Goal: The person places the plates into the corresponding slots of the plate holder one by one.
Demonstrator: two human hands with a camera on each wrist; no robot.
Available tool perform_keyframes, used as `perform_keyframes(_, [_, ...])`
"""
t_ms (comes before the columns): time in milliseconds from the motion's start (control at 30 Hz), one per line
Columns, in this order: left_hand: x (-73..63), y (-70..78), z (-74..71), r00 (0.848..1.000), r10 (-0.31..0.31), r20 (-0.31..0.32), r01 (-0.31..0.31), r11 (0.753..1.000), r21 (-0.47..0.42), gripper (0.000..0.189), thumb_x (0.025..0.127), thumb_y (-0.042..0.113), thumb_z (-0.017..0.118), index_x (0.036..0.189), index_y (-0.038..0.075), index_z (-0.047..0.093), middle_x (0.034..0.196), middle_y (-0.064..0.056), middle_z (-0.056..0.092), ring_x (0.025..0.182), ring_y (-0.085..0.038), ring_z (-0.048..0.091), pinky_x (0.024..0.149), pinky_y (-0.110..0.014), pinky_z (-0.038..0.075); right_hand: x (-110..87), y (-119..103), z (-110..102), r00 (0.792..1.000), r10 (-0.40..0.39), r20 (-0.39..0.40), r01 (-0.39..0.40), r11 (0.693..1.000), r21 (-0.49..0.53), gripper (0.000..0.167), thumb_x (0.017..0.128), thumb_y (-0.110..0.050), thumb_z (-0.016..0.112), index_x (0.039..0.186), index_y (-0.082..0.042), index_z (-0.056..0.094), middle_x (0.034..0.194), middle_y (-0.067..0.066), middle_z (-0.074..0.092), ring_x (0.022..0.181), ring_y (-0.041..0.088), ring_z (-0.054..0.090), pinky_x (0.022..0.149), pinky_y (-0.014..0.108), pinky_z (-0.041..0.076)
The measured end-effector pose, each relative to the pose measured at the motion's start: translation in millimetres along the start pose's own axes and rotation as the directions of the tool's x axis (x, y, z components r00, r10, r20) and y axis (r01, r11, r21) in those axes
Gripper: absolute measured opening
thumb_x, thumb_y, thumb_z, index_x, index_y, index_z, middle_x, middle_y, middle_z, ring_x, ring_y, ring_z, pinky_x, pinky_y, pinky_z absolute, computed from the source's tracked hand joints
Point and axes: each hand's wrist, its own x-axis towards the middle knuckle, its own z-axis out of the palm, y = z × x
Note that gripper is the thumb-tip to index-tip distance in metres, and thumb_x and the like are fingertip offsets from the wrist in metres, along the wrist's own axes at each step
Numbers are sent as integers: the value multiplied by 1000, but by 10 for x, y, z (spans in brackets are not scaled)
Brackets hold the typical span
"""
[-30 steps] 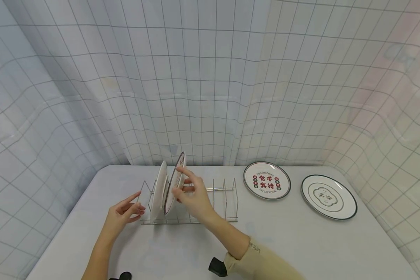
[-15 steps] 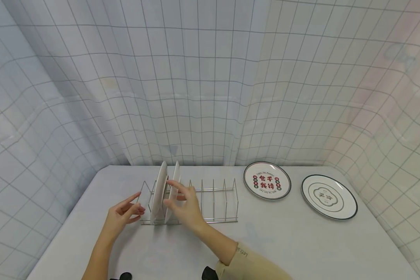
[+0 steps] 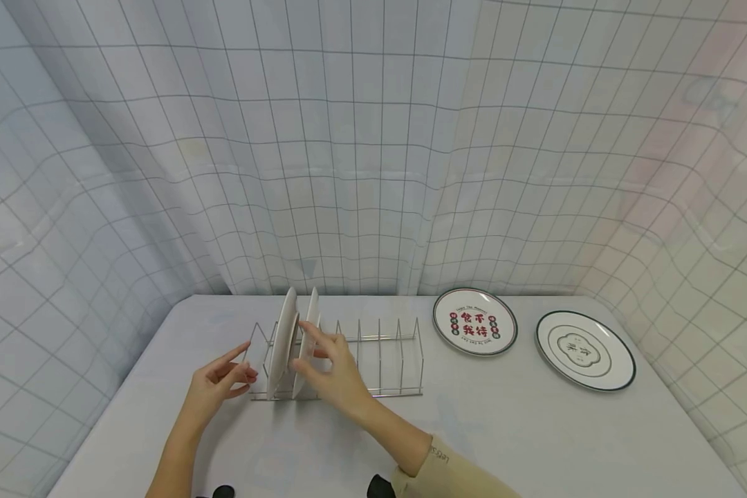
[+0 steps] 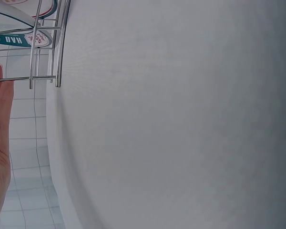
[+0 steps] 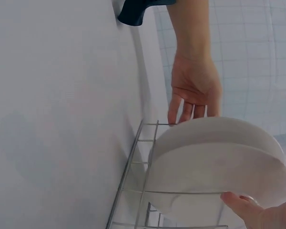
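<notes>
My left hand (image 3: 214, 384) holds the left end of a wire plate rack (image 3: 380, 396), fingertips at the end wire, which the left wrist view shows too. A white plate (image 3: 281, 349) stands upright in a left slot. Just right of it, a second plate (image 3: 313, 304) stands almost upright with its white back to the right. My right hand (image 3: 336, 370) grips this plate by its near edge, thumb and index finger on its left side. In the right wrist view both plates' white undersides show, with the right thumb (image 5: 240, 205) low beside the rack wires.
Two plates lie flat to the right of the rack: one with red lettering (image 3: 475, 321), and a dark-rimmed one with a central emblem (image 3: 585, 351). Slots at the rack's right hold no plate. A grid-patterned curtain (image 3: 373, 173) hangs behind the white table (image 3: 504, 443).
My right hand has moved left and down with the second plate, which went from tilted above the rack to nearly upright in a slot. The left hand has stayed put.
</notes>
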Motion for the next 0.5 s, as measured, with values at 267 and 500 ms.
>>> perform_keyframes(267, [0, 6, 13, 1000, 0, 4, 1, 1000, -16, 42, 94, 10, 51, 132, -6, 42, 80, 2, 67, 75, -9, 65, 66, -24, 54, 62, -87, -651, 993, 61, -99, -44, 986, 162, 63, 89, -14, 60, 143, -27, 31, 134, 14, 40, 116, 33, 49, 87, 39, 48])
perform_keyframes(500, [-3, -5, 4, 1000, -3, -5, 3, 1000, -6, 42, 94, 10, 51, 133, -3, 43, 80, 2, 67, 75, -9, 65, 66, -23, 53, 8, -6, -1507, 919, 63, -389, 52, 959, 278, 61, 89, -12, 59, 141, -26, 31, 131, 12, 40, 111, 23, 51, 92, 39, 46])
